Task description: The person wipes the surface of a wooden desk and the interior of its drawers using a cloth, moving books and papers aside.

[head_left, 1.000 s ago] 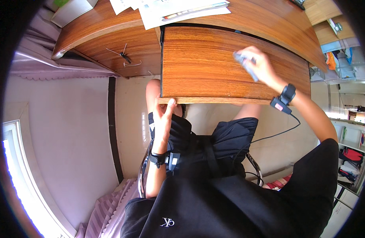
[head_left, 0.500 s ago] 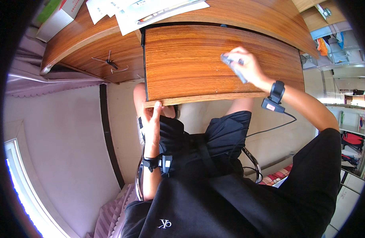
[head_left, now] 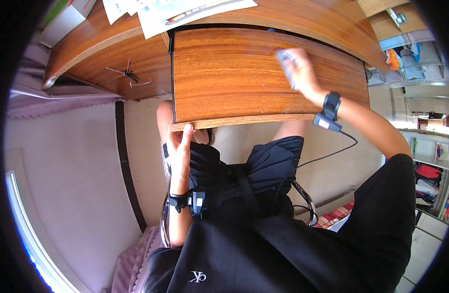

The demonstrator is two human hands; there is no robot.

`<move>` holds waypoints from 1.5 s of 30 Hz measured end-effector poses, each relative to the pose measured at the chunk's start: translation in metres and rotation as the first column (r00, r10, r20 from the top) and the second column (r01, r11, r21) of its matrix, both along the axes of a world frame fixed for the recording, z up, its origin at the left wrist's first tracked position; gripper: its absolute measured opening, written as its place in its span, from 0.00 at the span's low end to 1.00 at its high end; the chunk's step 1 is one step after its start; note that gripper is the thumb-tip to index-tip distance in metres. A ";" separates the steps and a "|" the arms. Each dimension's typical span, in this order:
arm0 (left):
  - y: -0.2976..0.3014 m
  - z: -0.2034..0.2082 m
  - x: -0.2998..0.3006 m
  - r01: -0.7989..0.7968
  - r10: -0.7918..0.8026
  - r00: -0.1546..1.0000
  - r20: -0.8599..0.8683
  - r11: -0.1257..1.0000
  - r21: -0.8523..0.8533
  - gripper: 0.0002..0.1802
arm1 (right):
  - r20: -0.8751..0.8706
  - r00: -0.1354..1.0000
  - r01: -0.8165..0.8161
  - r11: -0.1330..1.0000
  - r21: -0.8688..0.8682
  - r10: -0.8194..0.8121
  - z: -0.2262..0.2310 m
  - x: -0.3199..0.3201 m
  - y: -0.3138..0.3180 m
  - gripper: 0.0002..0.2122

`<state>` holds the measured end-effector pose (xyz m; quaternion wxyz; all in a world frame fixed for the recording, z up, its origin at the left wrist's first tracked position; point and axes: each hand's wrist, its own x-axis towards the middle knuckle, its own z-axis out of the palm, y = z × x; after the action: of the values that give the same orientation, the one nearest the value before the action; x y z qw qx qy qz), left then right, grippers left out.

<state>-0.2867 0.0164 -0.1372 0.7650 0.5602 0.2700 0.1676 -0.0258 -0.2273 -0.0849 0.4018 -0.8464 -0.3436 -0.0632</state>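
Centre-frame pulled-out flat brown wooden desk board (head_left: 244, 78) looks stiff, heavy and slick, best held at its front edge, where the left hand (head_left: 179, 146) pinches it, while the right hand (head_left: 298, 73), upper right, curls around a small soft grey cloth (head_left: 284, 54).

pale wall (head_left: 63, 161), bright window (head_left: 19, 215), shelves (head_left: 424, 161)

Orange-brown grained wooden board (head_left: 234, 78); grey-white cloth (head_left: 286, 62); black shorts (head_left: 254, 166); white papers (head_left: 185, 12).
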 end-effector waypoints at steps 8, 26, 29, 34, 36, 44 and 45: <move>-0.004 0.000 0.006 0.027 -0.028 0.999 -0.016 0.999 -0.047 0.28 | 0.044 0.999 0.029 0.994 -0.101 -0.025 -0.023 0.044 -0.015 0.13; 0.005 -0.001 -0.001 0.004 -0.005 1.000 -0.011 0.999 -0.043 0.28 | 0.016 0.966 -0.249 0.951 -0.183 0.256 -0.002 -0.001 0.038 0.14; 0.004 0.004 0.001 0.061 -0.060 0.998 0.011 0.996 -0.067 0.29 | 0.058 0.990 -0.121 0.979 -0.167 0.132 -0.003 0.008 0.019 0.13; -0.006 0.001 0.005 0.094 -0.096 0.995 -0.031 0.994 -0.064 0.33 | 0.295 0.822 0.552 0.810 -0.197 -0.488 -0.011 0.069 -0.017 0.14; -0.001 -0.003 0.002 0.058 -0.060 0.998 -0.032 0.996 -0.064 0.34 | 0.058 0.868 0.490 0.833 -0.258 -0.492 -0.010 0.067 0.011 0.15; 0.009 0.005 -0.001 0.089 -0.090 0.996 -0.013 0.996 -0.029 0.27 | 0.038 0.904 -0.408 0.886 -0.221 0.426 -0.005 0.022 0.067 0.14; 0.008 0.008 0.001 0.103 -0.103 0.995 -0.003 0.994 -0.027 0.26 | 0.022 0.902 -0.415 0.881 -0.228 0.431 -0.001 0.022 0.058 0.13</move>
<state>-0.2862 0.0239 -0.1293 0.7796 0.5632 0.2446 0.1232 -0.0037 -0.1690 -0.0861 0.2981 -0.7870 -0.5391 0.0336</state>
